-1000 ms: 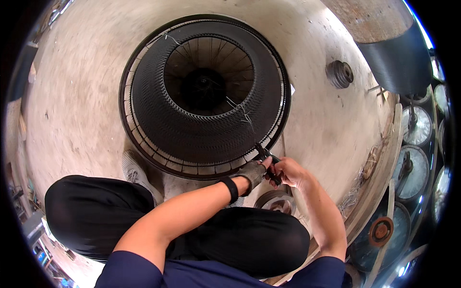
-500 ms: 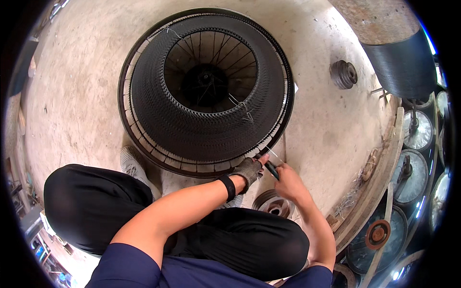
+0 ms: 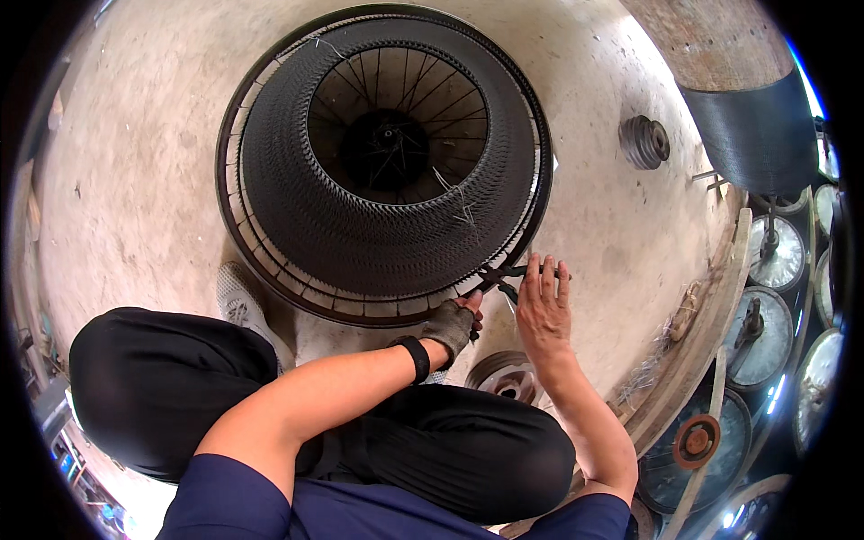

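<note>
A large black cone of ribbed material (image 3: pixel 378 243) sits inside a round wheel-like frame (image 3: pixel 360 317) with spokes, on the floor before me. My right hand (image 3: pixel 544 310) has its fingers stretched out across the spread handles of dark green pliers (image 3: pixel 508 274), still holding them. The jaws point at the frame's near right edge. Close by, my left hand (image 3: pixel 453 326), in a grey fingerless glove, is closed at the rim; what its fingers hold is hidden. Loose wire ends (image 3: pixel 463 211) stick out of the cone's side.
Below my hands lies a round metal part (image 3: pixel 506 376), and a grooved pulley (image 3: pixel 643 142) stands to the far right. A curved wooden beam (image 3: pixel 688 346) runs along the right, beside several metal discs (image 3: pixel 765 328). A large dark cylinder (image 3: pixel 751 135) looms at upper right.
My right hand has gone from a closed grip to stretched fingers, and the pliers' handles have spread. My left hand has shifted slightly down and left. The frame looks slightly higher in view.
</note>
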`<state>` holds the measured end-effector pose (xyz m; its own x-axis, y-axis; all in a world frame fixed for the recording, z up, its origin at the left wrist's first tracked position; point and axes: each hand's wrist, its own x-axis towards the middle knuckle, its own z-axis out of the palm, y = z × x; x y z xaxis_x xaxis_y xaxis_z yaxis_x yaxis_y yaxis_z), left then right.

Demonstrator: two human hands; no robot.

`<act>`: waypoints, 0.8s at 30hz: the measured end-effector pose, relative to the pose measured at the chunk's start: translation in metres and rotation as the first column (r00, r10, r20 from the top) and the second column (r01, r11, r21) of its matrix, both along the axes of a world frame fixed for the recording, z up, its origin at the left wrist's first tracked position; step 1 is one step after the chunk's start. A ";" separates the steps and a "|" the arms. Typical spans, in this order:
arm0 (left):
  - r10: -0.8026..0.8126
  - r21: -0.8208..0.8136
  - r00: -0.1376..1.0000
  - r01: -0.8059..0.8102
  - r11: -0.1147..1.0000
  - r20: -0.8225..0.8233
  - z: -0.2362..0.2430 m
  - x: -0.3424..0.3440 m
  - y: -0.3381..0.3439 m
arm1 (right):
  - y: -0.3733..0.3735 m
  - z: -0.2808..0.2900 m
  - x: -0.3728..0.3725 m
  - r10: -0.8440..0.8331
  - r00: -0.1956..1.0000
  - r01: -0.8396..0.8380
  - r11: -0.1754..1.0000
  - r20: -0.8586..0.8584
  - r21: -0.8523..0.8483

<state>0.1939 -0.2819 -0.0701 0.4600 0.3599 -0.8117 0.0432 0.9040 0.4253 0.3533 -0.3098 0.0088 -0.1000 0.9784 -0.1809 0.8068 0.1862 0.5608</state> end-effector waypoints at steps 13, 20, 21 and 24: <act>-0.092 0.000 0.996 0.092 0.996 0.007 -0.001 -0.001 0.005 | 0.009 0.007 0.003 0.056 0.991 -0.047 0.996 0.124 -0.074; -0.131 -0.009 0.991 0.131 0.991 0.006 0.002 -0.004 0.009 | 0.013 0.007 0.000 0.058 0.998 -0.056 0.995 0.023 -0.082; -0.131 -0.001 0.991 0.131 0.991 0.005 0.002 -0.003 0.009 | 0.012 0.006 0.000 -0.029 0.999 0.024 0.994 -0.042 -0.108; -0.135 0.011 0.991 0.135 0.991 0.004 -0.002 -0.002 0.005 | 0.009 0.003 -0.002 -0.264 0.938 0.220 0.954 -0.227 -0.202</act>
